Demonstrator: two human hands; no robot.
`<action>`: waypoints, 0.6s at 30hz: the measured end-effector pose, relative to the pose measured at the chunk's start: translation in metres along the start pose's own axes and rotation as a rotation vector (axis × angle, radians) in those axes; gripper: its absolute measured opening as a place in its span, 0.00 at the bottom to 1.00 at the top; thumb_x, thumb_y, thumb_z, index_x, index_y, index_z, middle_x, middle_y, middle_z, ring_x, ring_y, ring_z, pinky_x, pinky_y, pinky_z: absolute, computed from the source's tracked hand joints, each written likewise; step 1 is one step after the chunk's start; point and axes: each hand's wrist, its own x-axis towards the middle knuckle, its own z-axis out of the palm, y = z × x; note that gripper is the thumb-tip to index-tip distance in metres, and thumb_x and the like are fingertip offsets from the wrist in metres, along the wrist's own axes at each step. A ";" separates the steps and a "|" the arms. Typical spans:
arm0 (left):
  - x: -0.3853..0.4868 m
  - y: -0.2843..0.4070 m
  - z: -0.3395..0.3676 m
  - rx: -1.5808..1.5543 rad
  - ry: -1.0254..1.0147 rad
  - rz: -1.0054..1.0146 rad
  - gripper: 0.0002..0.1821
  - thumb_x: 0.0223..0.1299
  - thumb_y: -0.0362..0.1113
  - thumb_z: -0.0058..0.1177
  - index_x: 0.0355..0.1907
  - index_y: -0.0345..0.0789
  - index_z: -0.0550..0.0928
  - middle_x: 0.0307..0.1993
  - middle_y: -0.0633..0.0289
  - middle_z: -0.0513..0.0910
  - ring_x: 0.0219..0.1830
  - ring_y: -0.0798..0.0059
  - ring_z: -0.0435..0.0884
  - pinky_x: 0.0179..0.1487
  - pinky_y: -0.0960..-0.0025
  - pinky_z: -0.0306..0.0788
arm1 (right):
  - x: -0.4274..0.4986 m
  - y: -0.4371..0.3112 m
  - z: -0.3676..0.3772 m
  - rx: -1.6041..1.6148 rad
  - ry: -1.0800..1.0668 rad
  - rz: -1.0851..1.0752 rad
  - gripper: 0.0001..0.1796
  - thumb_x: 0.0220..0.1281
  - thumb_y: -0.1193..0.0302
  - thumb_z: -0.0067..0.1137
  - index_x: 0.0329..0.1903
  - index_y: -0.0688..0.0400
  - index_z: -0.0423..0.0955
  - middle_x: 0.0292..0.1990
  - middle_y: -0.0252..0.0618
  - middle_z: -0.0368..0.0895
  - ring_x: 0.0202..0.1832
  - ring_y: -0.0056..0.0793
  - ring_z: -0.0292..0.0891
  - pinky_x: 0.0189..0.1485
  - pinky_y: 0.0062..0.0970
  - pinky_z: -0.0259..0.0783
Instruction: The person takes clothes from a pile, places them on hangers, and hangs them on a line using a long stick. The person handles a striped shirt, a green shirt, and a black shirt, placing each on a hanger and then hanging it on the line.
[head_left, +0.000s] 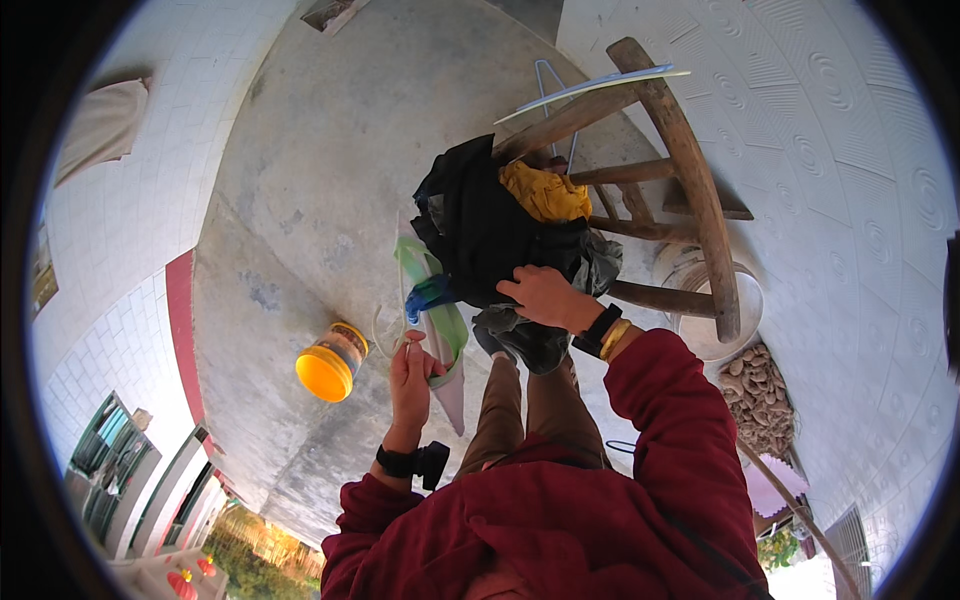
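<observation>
My left hand (410, 379) pinches the thin pale strap of a green and white bag (442, 322), which hangs with its mouth spread. A piece of blue fabric (429, 297) lies across the mouth of this bag. My right hand (551, 298) rests with curled fingers on a bundle of black cloth (480, 232) and grips it; the fingertips are partly hidden. Around the bundle shows dark, glossy plastic (529, 337), apparently a bag. Behind the black cloth sits a bunched yellow cloth (546, 192).
A wooden chair-like frame (686, 165) stands right of the bundle, with blue clothes hangers (574, 94) on it. Beyond are a pale bucket (739, 300) and a heap of brown tubers or similar (757, 397). A yellow bucket (330, 367) stands on the concrete floor (300, 187) at left.
</observation>
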 end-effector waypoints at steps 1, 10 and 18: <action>0.000 0.001 0.002 -0.017 -0.013 0.004 0.10 0.72 0.38 0.34 0.48 0.37 0.67 0.18 0.71 0.61 0.22 0.83 0.67 0.40 0.73 0.72 | -0.001 0.001 -0.002 -0.011 -0.054 -0.031 0.25 0.44 0.67 0.65 0.49 0.51 0.70 0.35 0.40 0.73 0.41 0.39 0.73 0.41 0.34 0.71; 0.000 0.012 0.009 -0.002 0.018 0.023 0.11 0.72 0.37 0.34 0.48 0.34 0.68 0.19 0.72 0.62 0.23 0.84 0.68 0.42 0.73 0.72 | -0.006 0.019 -0.014 0.049 -0.210 0.109 0.27 0.46 0.66 0.64 0.52 0.52 0.70 0.41 0.44 0.74 0.47 0.41 0.72 0.48 0.40 0.67; -0.019 0.045 0.034 0.309 -0.168 0.205 0.10 0.69 0.32 0.38 0.47 0.33 0.72 0.23 0.67 0.71 0.26 0.80 0.74 0.37 0.74 0.73 | -0.047 -0.023 -0.071 0.207 0.304 0.031 0.38 0.47 0.67 0.66 0.63 0.54 0.60 0.60 0.48 0.59 0.56 0.43 0.64 0.57 0.38 0.64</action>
